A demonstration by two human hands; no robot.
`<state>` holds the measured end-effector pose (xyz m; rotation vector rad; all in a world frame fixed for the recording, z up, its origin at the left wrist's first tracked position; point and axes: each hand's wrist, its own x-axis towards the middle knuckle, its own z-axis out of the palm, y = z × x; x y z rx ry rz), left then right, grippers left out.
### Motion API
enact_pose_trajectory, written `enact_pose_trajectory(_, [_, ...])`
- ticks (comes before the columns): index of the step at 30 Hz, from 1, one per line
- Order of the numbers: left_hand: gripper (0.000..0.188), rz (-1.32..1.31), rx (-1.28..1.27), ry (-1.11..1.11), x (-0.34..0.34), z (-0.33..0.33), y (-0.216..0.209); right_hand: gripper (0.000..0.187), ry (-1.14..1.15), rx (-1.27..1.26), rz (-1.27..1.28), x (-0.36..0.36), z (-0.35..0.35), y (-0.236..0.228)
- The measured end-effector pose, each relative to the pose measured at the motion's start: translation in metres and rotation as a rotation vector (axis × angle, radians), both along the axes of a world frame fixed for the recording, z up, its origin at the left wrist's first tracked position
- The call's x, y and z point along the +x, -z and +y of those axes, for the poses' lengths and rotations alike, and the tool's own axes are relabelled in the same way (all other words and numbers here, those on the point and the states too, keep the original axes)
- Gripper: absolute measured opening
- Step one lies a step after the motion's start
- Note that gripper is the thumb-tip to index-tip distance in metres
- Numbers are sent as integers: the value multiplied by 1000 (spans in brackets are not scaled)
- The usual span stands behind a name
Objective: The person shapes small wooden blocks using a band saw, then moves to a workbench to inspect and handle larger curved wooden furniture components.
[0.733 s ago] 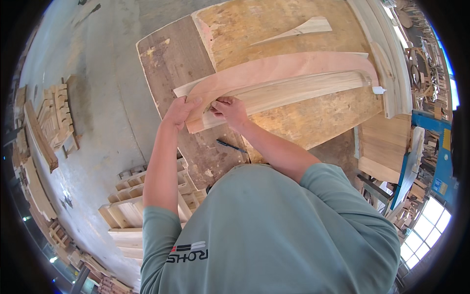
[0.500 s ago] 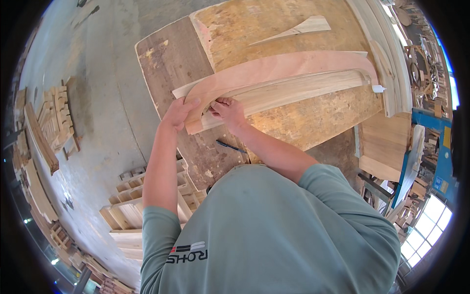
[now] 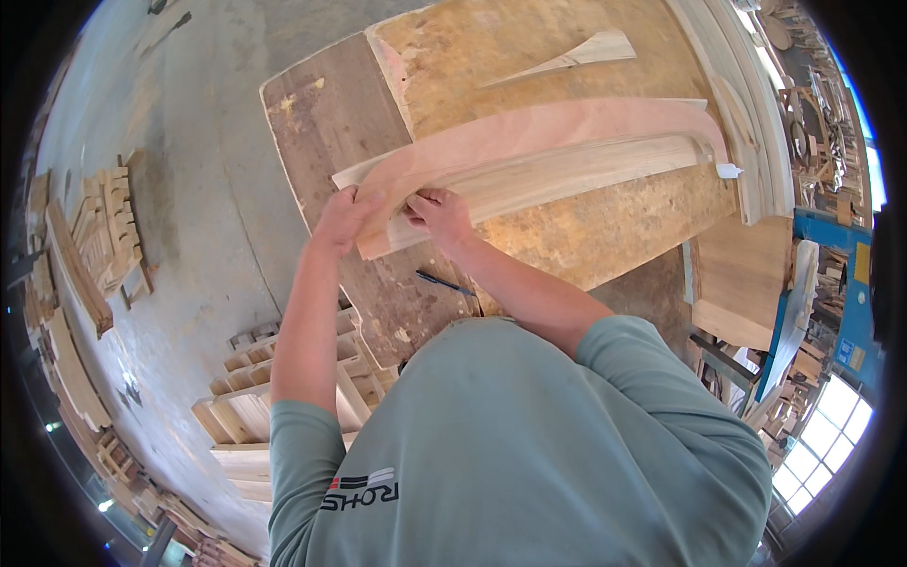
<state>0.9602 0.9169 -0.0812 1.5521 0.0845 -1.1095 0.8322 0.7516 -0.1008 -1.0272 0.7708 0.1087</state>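
A long, arched, pinkish wooden template lies over a pale wooden board on the workbench. My left hand grips the template's left end, thumb on top and fingers at the outer edge. Just to its right, my right hand is closed in a pinch at the inner curve, against the board. Whatever its fingertips may hold is hidden. Below the hands, a dark pen lies on the bench. By the template's right end is a small white bottle with a narrow tip.
The worn bench has a tapered wood offcut towards its far side. Long planks line its right edge. Stacked wooden parts stand low at the left, near my arm. A blue machine frame is at the right.
My left forearm has shifted slightly to the left. Both hands keep their places at the template's left end, and the template lies as before.
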Motion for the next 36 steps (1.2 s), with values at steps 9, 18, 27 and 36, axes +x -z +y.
enact_pose_trajectory(9, [39, -363, 445, -21, 0, -17, -41, 47, -689, -1447, -418, 4, -118, -88])
enact_pose_trajectory(18, [34, -965, 592, 311, 17, -46, -36, 62, -1076, -1645, -163, 18, -170, -87])
enact_pose_trajectory(27, [35, -733, 624, 400, 32, -53, -36, 60, -1022, -1580, -176, 23, -173, -75])
enact_pose_trajectory(36, [41, -651, 689, 465, 43, -60, -34, 62, -1087, -1586, -177, 22, -178, -81])
